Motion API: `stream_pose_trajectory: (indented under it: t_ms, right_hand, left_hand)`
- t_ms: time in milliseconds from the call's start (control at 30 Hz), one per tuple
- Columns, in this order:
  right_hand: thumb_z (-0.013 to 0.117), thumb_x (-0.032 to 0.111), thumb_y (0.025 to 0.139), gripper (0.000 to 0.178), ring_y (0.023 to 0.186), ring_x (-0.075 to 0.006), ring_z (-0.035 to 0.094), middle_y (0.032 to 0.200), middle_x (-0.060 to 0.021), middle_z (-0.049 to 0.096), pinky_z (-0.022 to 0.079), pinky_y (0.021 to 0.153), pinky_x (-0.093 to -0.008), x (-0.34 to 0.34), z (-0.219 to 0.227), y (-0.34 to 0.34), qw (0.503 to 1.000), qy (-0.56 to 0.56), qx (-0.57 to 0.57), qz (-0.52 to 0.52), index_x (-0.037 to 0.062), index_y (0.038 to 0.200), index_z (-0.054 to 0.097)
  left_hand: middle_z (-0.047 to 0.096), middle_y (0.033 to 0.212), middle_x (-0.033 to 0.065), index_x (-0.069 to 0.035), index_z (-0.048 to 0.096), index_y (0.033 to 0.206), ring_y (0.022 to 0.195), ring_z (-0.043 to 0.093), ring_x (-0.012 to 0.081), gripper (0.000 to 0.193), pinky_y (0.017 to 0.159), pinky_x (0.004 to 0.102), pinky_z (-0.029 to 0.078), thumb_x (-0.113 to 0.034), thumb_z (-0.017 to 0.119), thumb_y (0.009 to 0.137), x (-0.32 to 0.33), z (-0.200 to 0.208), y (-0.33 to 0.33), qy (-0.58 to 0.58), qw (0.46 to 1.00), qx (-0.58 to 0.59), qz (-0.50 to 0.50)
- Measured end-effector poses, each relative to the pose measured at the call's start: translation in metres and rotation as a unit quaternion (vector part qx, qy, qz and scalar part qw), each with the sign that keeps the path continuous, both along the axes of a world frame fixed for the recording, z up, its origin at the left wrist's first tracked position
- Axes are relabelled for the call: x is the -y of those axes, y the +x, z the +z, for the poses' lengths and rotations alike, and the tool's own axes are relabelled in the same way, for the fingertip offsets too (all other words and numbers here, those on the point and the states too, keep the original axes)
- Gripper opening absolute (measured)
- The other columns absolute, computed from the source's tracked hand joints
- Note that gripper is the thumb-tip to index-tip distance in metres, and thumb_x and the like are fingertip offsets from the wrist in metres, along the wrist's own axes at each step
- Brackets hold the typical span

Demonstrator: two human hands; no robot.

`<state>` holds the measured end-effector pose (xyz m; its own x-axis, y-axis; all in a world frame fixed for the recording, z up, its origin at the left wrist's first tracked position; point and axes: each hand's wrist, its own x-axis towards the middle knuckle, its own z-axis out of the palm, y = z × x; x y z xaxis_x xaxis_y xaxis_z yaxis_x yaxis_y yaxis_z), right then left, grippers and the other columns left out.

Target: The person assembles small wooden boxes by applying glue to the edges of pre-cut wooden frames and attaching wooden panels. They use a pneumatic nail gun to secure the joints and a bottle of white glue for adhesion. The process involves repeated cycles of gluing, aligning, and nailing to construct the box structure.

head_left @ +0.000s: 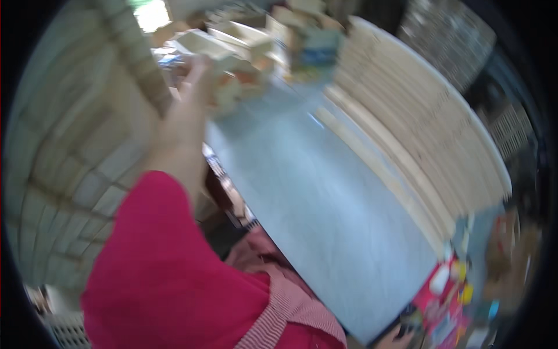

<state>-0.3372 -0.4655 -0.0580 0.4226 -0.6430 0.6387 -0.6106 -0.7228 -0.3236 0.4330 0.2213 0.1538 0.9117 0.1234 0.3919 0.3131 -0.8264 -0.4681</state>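
My left arm in a pink sleeve stretches toward the far left end of the table (314, 203). At its end, my left hand (195, 72) is beside several pale open boxes (203, 43). A small blue and white item (168, 60) shows by its fingers, but motion blur hides whether the hand grips it. By the lower edge, a skin-coloured patch (401, 338) looks like part of my right hand, mostly cut off, its fingers unclear.
Long pale wooden boards (418, 110) stand in a row along the table's right side, with loose strips (378, 168) lying before them. Stacked pale wood (75, 163) fills the left. Bottles and small items (450, 285) lie on a pink surface at the lower right.
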Motion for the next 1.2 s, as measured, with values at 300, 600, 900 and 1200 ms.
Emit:
stream_pose_trajectory:
  t_ms: [300, 600, 900, 1200]
  right_hand:
    - [0.072, 0.015, 0.087, 0.052, 0.123, -0.0415, 0.054, 0.128, -0.0231, 0.061, 0.042, 0.107, -0.0485, -0.005, 0.082, 0.264, 0.961, 0.031, -0.135, 0.239, -0.0021, 0.134, 0.056]
    - [0.072, 0.002, 0.073, 0.055, 0.130, -0.0384, 0.049, 0.134, -0.0169, 0.053, 0.043, 0.109, -0.0486, 0.055, 0.077, 0.390, 0.886, 0.026, -0.434, 0.162, 0.0051, 0.125, 0.057]
    - [0.069, 0.003, 0.086, 0.024, 0.100, -0.0393, 0.061, 0.102, -0.0182, 0.061, 0.050, 0.087, -0.0488, 0.018, 0.120, 0.296, 0.910, -0.010, -0.337, 0.240, 0.0054, 0.102, 0.052]
    - [0.069, 0.013, 0.090, 0.025, 0.082, -0.0418, 0.069, 0.084, -0.0188, 0.068, 0.053, 0.068, -0.0526, -0.030, 0.151, 0.227, 0.922, 0.047, -0.340, 0.180, 0.0060, 0.104, 0.049]
  left_hand:
    - [0.062, 0.127, 0.0184, -0.003, 0.064, 0.123, 0.115, 0.058, 0.0405, 0.045, 0.102, 0.0542, 0.040, -0.036, 0.064, 0.092, 0.065, 0.008, -0.089, -0.375, 0.817, 0.437, 0.001]
    - [0.060, 0.136, 0.0125, -0.009, 0.061, 0.135, 0.131, 0.052, 0.0343, 0.055, 0.111, 0.0472, 0.038, -0.005, 0.070, 0.081, 0.217, -0.044, -0.177, -0.291, 0.780, 0.236, -0.501]
    - [0.047, 0.154, 0.0097, -0.013, 0.052, 0.146, 0.150, 0.033, 0.0328, 0.059, 0.119, 0.0538, 0.031, -0.001, 0.056, 0.089, 0.291, -0.113, -0.100, -0.151, 0.861, -0.102, -0.476]
    - [0.072, 0.110, 0.0094, -0.012, 0.072, 0.106, 0.119, 0.060, 0.0325, 0.020, 0.103, 0.0547, 0.042, -0.014, 0.059, 0.091, 0.269, -0.104, -0.131, -0.088, 0.824, -0.317, -0.461]
